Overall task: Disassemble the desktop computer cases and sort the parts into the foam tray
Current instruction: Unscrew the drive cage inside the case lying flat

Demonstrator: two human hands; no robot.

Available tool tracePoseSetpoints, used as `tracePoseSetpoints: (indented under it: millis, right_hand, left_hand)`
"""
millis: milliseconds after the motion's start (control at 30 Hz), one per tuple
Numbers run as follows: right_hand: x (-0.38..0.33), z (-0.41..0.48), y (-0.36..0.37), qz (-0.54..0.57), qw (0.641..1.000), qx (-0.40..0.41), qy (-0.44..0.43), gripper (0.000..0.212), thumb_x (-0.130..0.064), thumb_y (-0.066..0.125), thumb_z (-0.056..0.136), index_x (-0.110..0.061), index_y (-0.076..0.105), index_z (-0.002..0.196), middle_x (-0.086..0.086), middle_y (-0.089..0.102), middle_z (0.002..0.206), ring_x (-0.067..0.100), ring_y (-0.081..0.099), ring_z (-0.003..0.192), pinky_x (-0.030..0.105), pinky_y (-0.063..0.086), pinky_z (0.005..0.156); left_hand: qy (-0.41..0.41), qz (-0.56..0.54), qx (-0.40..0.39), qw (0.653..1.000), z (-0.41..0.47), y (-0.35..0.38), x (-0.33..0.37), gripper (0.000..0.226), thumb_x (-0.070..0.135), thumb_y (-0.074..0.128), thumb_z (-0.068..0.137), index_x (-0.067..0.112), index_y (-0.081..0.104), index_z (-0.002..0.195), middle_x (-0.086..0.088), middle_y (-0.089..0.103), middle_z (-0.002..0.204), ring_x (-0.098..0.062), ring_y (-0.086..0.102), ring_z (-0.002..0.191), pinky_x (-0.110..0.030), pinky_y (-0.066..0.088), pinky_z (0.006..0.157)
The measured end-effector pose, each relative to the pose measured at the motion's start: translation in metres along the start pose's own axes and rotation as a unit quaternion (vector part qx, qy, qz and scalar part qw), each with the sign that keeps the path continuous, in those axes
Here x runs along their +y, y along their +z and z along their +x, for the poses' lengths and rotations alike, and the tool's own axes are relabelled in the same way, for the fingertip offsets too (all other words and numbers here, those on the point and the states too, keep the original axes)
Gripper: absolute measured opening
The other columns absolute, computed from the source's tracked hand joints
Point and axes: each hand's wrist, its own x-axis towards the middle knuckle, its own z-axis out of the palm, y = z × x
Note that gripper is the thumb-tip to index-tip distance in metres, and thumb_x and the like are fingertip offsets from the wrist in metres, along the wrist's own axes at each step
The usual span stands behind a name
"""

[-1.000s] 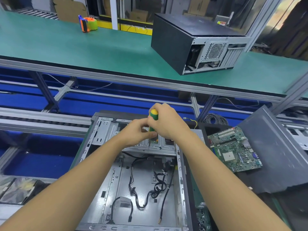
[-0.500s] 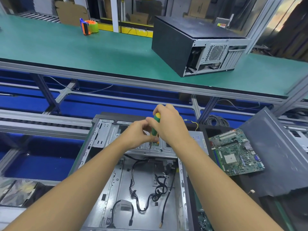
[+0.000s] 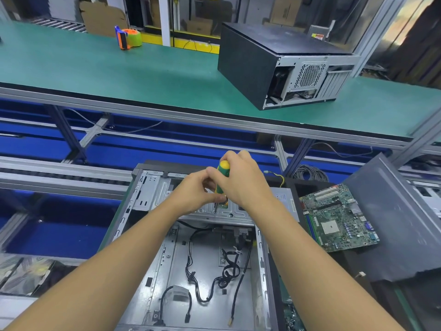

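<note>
An open desktop case [image 3: 152, 259] lies in front of me with loose black cables [image 3: 226, 266] on its floor. My right hand [image 3: 243, 180] grips a green and yellow screwdriver [image 3: 222, 175] held upright, tip down on the silver drive bracket [image 3: 214, 211] at the case's far end. My left hand [image 3: 194, 189] pinches the screwdriver's lower shaft just above the bracket. A green motherboard [image 3: 338, 216] rests to the right of the case.
A grey side panel [image 3: 401, 218] leans at the right, behind the motherboard. A second, closed black case [image 3: 274, 60] stands on the green upper bench [image 3: 119, 75], with an orange tape dispenser [image 3: 127, 37] far left. Silvery bags [image 3: 23, 273] lie at lower left.
Both hands stay on the screwdriver over the bracket. The fingers shift slightly around the handle. The view has tilted a little.
</note>
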Motion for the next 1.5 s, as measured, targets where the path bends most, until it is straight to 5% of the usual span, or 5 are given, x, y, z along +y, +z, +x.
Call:
tracePoseSetpoints:
  millis: [333,633,867,1133,1500]
  right_hand:
    - [0.003,0.002,-0.003,0.112,0.993,-0.023,0.003,0.031,-0.012,0.056,0.091,-0.025,0.052,0.119,-0.003,0.051,0.116,0.022,0.052,0.099,0.031,0.04,0.072]
    - [0.003,-0.003,0.003,0.08,0.996,0.022,-0.022,0.02,-0.035,0.059,0.099,-0.03,0.064,0.118,-0.002,0.04,0.109,0.022,0.044,0.111,0.034,0.042,0.086]
    - [0.006,-0.003,-0.004,0.116,0.993,-0.028,-0.007,0.041,0.0,0.048,0.089,-0.026,0.059,0.117,-0.009,0.05,0.115,0.012,0.048,0.094,0.027,0.039,0.073]
    - [0.007,0.0,0.007,0.169,0.985,-0.024,-0.036,0.007,-0.026,0.054,0.097,-0.031,0.058,0.099,-0.011,0.048,0.103,0.005,0.05,0.084,0.022,0.038,0.066]
    - [0.008,-0.002,0.014,0.137,0.987,0.079,0.015,0.03,-0.029,0.063,0.096,-0.02,0.045,0.119,-0.002,0.041,0.121,0.02,0.049,0.103,0.034,0.046,0.078]
  left_hand:
    - [0.026,-0.005,-0.026,0.999,-0.009,0.0,0.003,0.027,0.023,0.068,0.091,0.049,0.07,0.09,0.026,0.07,0.082,0.003,0.058,0.065,-0.01,0.041,0.062]
    - [0.017,-0.008,0.002,1.0,-0.003,0.005,0.001,0.032,0.049,0.078,0.067,0.031,0.066,0.09,0.013,0.072,0.088,0.0,0.066,0.081,-0.025,0.05,0.072]
    - [0.02,-0.061,-0.02,0.998,-0.005,0.002,-0.003,0.031,0.004,0.067,0.093,0.031,0.068,0.105,0.018,0.074,0.104,-0.001,0.067,0.103,-0.011,0.049,0.084]
    - [0.018,-0.074,-0.006,0.997,-0.003,0.006,-0.004,0.026,0.002,0.07,0.089,0.025,0.065,0.1,0.009,0.075,0.093,-0.007,0.07,0.092,-0.019,0.052,0.079]
    - [0.009,-0.037,0.001,0.999,0.002,0.011,-0.002,0.025,0.016,0.08,0.081,0.019,0.067,0.103,0.0,0.072,0.102,-0.022,0.067,0.1,-0.051,0.052,0.094]
